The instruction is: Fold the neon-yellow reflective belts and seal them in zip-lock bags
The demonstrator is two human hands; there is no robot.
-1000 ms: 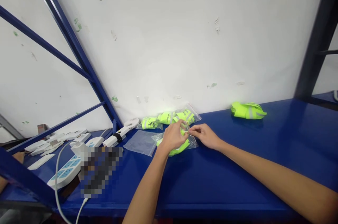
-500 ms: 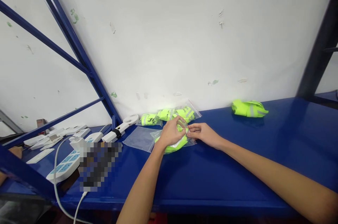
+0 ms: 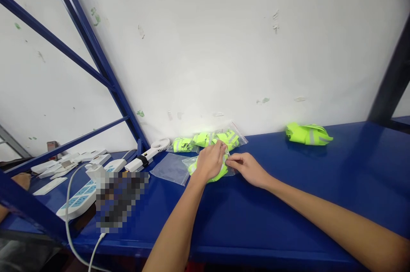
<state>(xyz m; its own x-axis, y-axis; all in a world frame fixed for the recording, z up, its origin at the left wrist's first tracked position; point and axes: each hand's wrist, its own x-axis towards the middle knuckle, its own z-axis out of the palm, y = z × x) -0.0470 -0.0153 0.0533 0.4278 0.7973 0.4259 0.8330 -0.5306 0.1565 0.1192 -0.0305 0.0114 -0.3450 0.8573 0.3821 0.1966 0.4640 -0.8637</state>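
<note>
A clear plastic zip bag (image 3: 229, 172) with a folded neon-yellow reflective vest (image 3: 220, 175) inside lies on the blue table under my hands. My left hand (image 3: 209, 160) is closed on the bag's upper edge, its fingertips pinched together. From the right, my right hand (image 3: 248, 167) pinches the same bag's edge between thumb and fingers. Part of the vest and most of the bag's opening are hidden behind my left hand. Just behind, several bagged yellow vests (image 3: 205, 138) lie against the wall. A flat transparent bag (image 3: 171, 168) lies to the left.
Another folded yellow vest (image 3: 309, 134) rests near the wall at right. On the left are a white handheld fan (image 3: 160, 144), a power strip (image 3: 78, 202) with cables and a pixelated object (image 3: 121, 199). Blue metal rack posts (image 3: 105, 67) rise at left.
My left hand has turned, and its fingers have closed together at the bag's edge. My right fingers have drawn into a tighter pinch. The view has shifted slightly.
</note>
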